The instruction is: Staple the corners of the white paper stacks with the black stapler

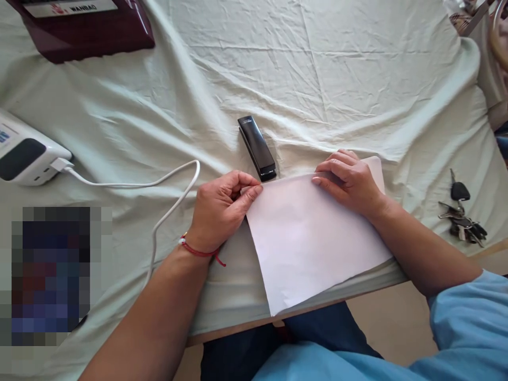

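Observation:
A white sheet of paper (313, 238) lies in front of me, its near edge reaching past the table edge. My left hand (226, 206) pinches the paper's far left corner between thumb and fingers. Along the far edge, my right hand (349, 182) grips the paper, with its thumb on top and the fingers curled over the edge. A black stapler (257, 148) rests just beyond the paper, close to my left fingertips; neither hand holds it.
A white power strip or charger (32, 151) with a plugged-in white cable (174, 168) lies at left, near a blurred-out object (51, 270). A maroon case (91, 32) stands far left. Keys (462, 211) lie at right. The pale tablecloth (278, 63) is wrinkled.

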Demonstrator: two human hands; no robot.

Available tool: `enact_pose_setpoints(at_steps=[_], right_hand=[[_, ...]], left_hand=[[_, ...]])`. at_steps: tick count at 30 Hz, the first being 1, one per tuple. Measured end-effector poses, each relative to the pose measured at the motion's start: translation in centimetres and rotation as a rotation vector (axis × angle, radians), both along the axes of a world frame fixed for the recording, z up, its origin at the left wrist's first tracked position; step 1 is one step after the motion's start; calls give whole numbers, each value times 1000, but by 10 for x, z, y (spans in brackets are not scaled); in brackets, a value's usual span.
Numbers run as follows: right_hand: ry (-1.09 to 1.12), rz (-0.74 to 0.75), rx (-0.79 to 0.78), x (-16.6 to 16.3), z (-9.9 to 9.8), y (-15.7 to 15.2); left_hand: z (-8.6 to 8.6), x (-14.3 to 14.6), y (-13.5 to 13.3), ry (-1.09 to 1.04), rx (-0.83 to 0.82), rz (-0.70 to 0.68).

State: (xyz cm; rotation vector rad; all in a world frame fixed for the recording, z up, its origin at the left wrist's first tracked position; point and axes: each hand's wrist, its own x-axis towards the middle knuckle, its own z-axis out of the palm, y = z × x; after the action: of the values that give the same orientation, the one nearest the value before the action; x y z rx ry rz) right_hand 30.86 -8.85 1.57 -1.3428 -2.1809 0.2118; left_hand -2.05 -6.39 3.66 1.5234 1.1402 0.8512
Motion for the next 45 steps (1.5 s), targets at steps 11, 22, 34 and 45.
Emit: enact_pose_setpoints(at_steps=[11,22,34,45], right_hand=[[20,-130,68,7,-1,0],[61,-100,-9,5,-5,-5],[105,-45,114,-14,2,-7],[174,-47,93,-16,-1,-8]], left_hand=[[-3,-8,3,-140,-177,-120],[3,-7,2,-84,-12,-90],[-2,-8,4,-73,-2,-103],[3,-7,5,-56,49,-51]])
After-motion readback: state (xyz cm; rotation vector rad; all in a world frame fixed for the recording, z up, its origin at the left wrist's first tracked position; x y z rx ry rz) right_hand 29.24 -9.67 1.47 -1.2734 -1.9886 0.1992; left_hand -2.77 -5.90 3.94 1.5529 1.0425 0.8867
